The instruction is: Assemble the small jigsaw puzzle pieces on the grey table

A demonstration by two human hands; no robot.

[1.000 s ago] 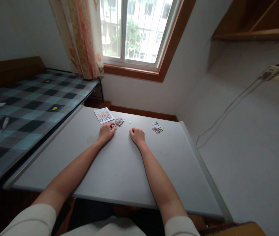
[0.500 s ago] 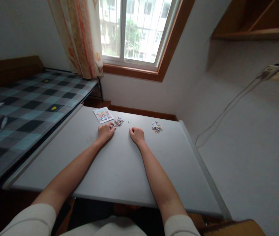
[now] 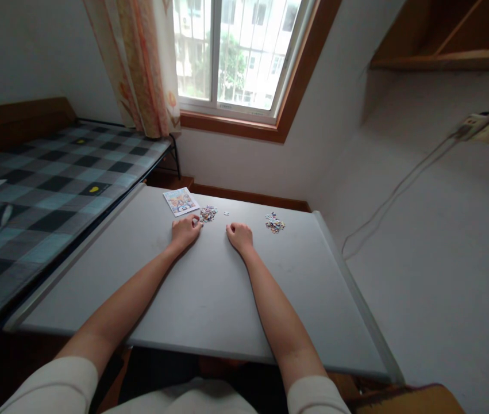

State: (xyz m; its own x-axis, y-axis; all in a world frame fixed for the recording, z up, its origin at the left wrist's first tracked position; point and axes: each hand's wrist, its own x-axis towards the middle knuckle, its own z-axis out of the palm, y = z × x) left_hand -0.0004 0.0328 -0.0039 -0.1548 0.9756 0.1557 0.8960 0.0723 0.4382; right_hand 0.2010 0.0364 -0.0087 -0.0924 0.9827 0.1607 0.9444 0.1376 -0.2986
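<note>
**Hands curled beside puzzle pieces on the grey counter**

The left hand [image 3: 185, 231] rests on the counter [image 3: 210, 299] with its fingers curled. Its fingertips are at the near edge of a small pile of puzzle pieces [image 3: 208, 214]; whether they pinch a piece cannot be told. The right hand [image 3: 239, 236] lies near it, fingers folded under in a loose fist, and anything inside is hidden. A single pale piece [image 3: 226, 213] sits just beyond the gap between the hands. A second pile [image 3: 274, 223] lies to the right, apart from the right hand. A colourful picture card [image 3: 180, 201] lies just left of the first pile; any print on it is too small to read. A bed [image 3: 54, 178] with a checked cover runs along the counter's left side.
</note>
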